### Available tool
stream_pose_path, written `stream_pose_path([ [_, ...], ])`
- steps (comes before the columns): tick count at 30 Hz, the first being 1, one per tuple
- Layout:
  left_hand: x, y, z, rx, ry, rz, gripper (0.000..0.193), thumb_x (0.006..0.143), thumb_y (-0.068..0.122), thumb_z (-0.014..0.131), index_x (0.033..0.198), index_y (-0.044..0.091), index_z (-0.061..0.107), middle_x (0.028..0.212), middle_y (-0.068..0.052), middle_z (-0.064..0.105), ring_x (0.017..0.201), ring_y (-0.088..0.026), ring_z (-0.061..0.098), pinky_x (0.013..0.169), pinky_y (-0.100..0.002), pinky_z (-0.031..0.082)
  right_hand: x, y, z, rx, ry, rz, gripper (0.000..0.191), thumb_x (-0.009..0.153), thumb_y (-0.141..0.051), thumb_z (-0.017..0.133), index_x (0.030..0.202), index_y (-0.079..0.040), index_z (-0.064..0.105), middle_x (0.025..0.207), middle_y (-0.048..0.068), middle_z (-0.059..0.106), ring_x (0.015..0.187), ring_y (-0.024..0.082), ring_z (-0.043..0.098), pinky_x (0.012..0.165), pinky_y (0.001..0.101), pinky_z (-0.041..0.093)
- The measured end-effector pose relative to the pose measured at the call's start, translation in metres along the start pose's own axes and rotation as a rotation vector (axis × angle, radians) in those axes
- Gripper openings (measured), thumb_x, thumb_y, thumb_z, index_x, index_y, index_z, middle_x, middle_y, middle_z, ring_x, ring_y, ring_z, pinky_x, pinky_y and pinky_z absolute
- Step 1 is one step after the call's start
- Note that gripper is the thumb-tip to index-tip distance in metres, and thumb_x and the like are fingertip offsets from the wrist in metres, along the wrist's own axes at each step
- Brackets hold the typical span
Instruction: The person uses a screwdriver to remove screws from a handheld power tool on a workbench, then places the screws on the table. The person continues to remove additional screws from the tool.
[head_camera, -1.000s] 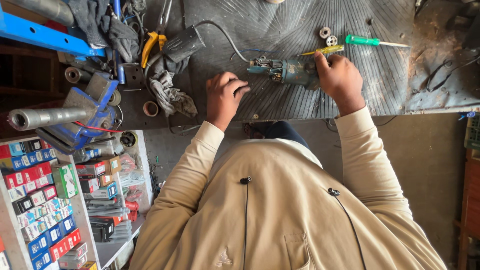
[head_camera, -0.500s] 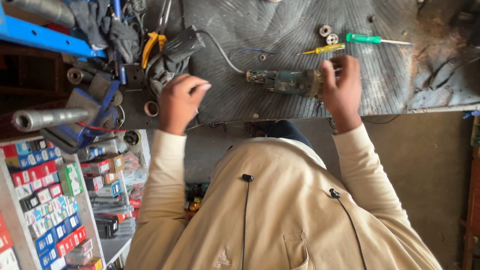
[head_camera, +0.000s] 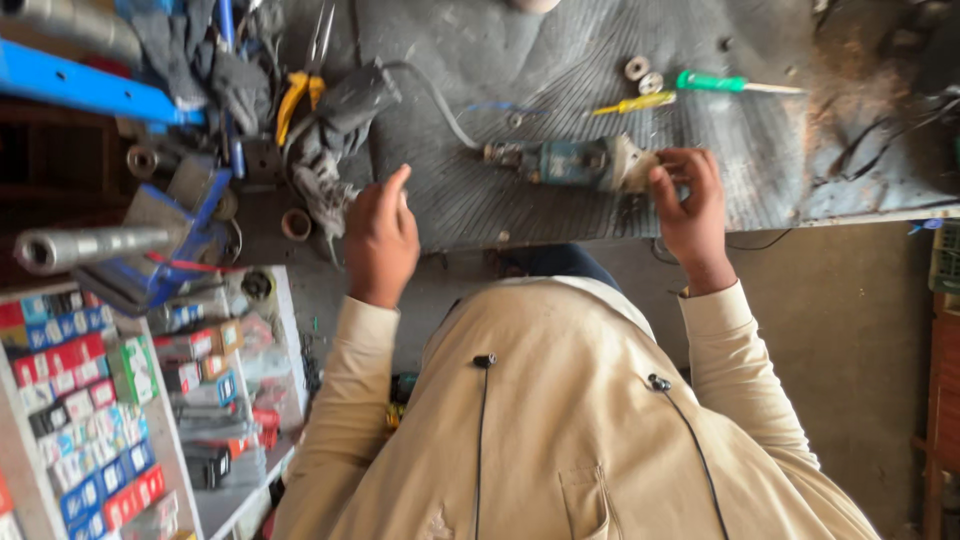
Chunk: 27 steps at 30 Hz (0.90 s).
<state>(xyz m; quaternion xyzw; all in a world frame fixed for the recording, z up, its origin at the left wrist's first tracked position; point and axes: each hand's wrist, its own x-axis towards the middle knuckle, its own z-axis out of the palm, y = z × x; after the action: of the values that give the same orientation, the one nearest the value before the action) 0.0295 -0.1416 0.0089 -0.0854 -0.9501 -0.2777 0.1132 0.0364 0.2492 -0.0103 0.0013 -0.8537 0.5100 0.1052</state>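
Head view, only one. Right hand: fingers curled onto the pale head end of the teal-bodied angle grinder with grey cord, touching and lightly gripping it. The grinder lies flat on the dark ribbed rubber-matted counter, near the front edge. Left hand is lifted over the counter edge, loosely half-curled w/ index finger up. Nothing seen in it, and it's apart from the grinder.

Step, my read: working on the grinder's head end, one hand only. Next move prob. calls for the left hand to steady the body so the tool doesn't roll.

Counts:
- 1 grinder
- 2 screwdrivers: yellow-handled screwdriver, green-handled screwdriver
- 2 small white round rings, just beside each other
- 1 yellow-handled pliers
- 1 grey metal pipe, far left
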Motion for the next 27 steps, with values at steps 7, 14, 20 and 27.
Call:
stream_pose_path([
  [7, 0.008, 0.072, 0.02, -0.159, 0.038, 0.256, 0.013, 0.089, 0.016, 0.071, 0.1, 0.01, 0.067, 0.114, -0.006, 0.065, 0.105, -0.028, 0.063, 0.09, -0.044, 0.044, 0.009, -0.003, -0.038, -0.087, -0.07, 0.098, 0.015, 0.101, -0.007, 0.073, 0.114, 0.0, 0.071, 0.113, 0.01, 0.069, 0.092, 0.017, 0.071, 0.074, 0.0277, 0.054],
  [14, 0.022, 0.127, 0.057, -0.111, -0.123, 0.276, 0.033, 0.098, 0.012, 0.073, 0.128, 0.008, 0.061, 0.122, -0.003, 0.062, 0.116, -0.024, 0.06, 0.109, -0.046, 0.042, 0.045, 0.016, -0.074, 0.007, -0.094, 0.027, 0.018, 0.099, -0.003, 0.07, 0.117, -0.002, 0.07, 0.113, 0.009, 0.068, 0.098, 0.017, 0.072, 0.08, 0.0275, 0.058],
  [20, 0.067, 0.174, 0.102, -0.11, -0.207, 0.44, 0.073, 0.075, 0.022, 0.086, 0.14, 0.012, 0.053, 0.144, -0.009, 0.055, 0.133, -0.028, 0.053, 0.12, -0.056, 0.029, 0.062, 0.022, -0.089, -0.111, -0.426, -0.195, 0.057, 0.078, -0.021, 0.089, 0.127, -0.004, 0.065, 0.121, 0.015, 0.065, 0.109, 0.032, 0.065, 0.092, 0.0395, 0.054],
  [27, 0.085, 0.212, 0.138, -0.031, -0.356, 0.352, 0.09, 0.07, 0.026, 0.09, 0.149, 0.01, 0.049, 0.143, -0.005, 0.058, 0.13, -0.024, 0.056, 0.121, -0.058, 0.027, 0.064, 0.038, -0.104, -0.193, -0.54, -0.297, 0.079, 0.074, -0.034, 0.089, 0.14, -0.005, 0.057, 0.131, 0.015, 0.061, 0.118, 0.038, 0.057, 0.101, 0.0453, 0.046],
])
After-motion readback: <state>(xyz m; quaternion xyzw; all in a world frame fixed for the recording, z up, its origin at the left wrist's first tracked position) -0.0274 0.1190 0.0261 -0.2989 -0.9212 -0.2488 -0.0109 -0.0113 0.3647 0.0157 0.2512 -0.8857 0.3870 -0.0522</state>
